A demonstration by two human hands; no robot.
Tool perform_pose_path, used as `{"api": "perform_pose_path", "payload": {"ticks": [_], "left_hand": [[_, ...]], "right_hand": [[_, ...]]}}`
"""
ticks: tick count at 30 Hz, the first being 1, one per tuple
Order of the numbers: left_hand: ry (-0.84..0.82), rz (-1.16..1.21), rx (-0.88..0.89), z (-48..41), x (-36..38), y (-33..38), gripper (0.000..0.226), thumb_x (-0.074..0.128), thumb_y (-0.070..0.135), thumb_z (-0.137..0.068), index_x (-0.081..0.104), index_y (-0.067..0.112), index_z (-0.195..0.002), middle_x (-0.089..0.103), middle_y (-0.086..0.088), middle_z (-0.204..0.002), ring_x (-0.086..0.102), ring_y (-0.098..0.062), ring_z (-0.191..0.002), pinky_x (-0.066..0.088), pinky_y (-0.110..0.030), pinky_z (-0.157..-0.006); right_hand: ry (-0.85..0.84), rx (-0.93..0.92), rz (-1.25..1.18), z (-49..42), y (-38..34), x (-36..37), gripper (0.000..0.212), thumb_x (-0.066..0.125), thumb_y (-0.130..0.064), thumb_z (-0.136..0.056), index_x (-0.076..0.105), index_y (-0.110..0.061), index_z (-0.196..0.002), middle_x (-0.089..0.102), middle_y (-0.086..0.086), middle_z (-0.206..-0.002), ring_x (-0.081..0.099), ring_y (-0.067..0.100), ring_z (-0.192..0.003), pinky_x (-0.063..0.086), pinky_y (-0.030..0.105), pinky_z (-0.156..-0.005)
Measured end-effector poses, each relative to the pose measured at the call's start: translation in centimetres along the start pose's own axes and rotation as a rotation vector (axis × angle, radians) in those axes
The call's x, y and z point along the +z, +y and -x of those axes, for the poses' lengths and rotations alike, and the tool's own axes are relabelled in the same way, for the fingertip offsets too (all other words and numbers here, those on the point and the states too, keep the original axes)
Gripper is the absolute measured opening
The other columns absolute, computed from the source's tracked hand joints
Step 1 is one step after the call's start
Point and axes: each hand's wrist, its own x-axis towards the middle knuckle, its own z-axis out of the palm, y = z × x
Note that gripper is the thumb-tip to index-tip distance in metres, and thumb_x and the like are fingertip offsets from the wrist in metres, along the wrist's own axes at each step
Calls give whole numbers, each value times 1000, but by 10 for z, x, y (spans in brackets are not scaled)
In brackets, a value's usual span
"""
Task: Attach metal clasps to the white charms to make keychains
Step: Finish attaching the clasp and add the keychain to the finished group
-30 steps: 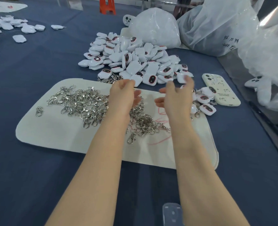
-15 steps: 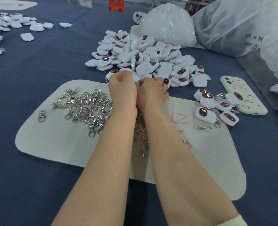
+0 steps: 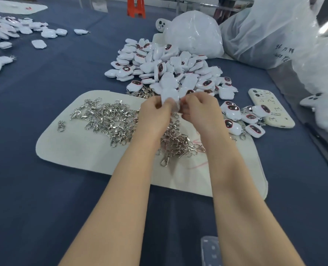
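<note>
My left hand (image 3: 155,114) and my right hand (image 3: 201,110) meet above the cream mat (image 3: 78,150), and together they pinch one white charm (image 3: 170,96) held up between them. Whether a clasp is also in my fingers is hidden. A spread of silver metal clasps (image 3: 109,120) lies on the mat under and left of my hands. A big pile of white charms (image 3: 169,66) with dark red-rimmed faces sits just beyond my hands. Several charms with clasps attached (image 3: 244,118) lie to the right of my right hand.
A cream phone case (image 3: 270,110) lies at the right beside the finished charms. Clear plastic bags (image 3: 255,29) with white contents stand at the back right. More white charms (image 3: 7,33) are scattered far left on the blue table (image 3: 44,208). One single clasp (image 3: 61,125) lies apart on the mat.
My hands went forward into the charm pile, then drew back toward me and lifted with one white charm pinched between them. The camera view shifted slightly.
</note>
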Motion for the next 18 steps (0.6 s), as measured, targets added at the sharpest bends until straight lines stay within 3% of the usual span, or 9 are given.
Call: {"api": "perform_pose_path", "payload": {"ticks": [4,9,13,18], "left_hand": [[64,376,-79,4,-11,-4,10,47,13,-96,56,12,-91,69,-9,-88,71,-17,-79,58,-28,-64],[125,616,-119,3,-20,-9,14,45,13,-96,58,9,-90,69,-9,-76,64,-9,-58,52,-19,-51],[58,655,-131,-1,-22,-7,16,44,20,-97,57,9,-98,73,-9,-75,63,-7,-54,49,-16,-44],[36,639,-127,-3,-14,-7,20,42,23,-98,57,11,-93,72,-6,-71,62,-7,-51,48,-16,-43]], "right_hand": [[17,-57,388,5,17,-3,17,55,-23,-90,67,-19,-100,68,-2,-103,61,17,-100,43,24,-82],[-59,-59,773,8,33,19,36,56,-49,-88,62,-28,-116,50,7,-122,44,30,-116,36,38,-95],[-50,-100,781,6,34,22,27,59,-40,-88,60,-26,-111,50,7,-120,42,30,-116,34,39,-92],[-51,-99,703,4,33,23,19,60,-32,-88,57,-20,-103,58,5,-114,50,28,-110,40,43,-95]]}}
